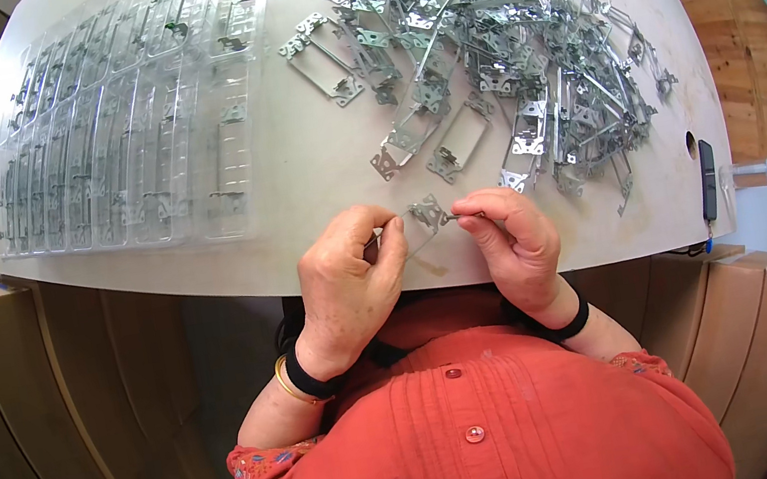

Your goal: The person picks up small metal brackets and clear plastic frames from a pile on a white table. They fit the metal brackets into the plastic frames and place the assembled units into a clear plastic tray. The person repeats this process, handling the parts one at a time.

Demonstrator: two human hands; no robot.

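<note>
Hands meet at the table's near edge, just above the person's red blouse. The left hand is curled, fingertips pinching one end of a small metal bracket; the right hand pinches the bracket's other side between thumb and forefinger. The bracket sits between both hands, lifted just off the tabletop. Farther out and to the right lies a big heap of like brackets. To the far left are clear plastic trays, some slots holding brackets. A dark remote-like bar lies at the right edge.
</note>
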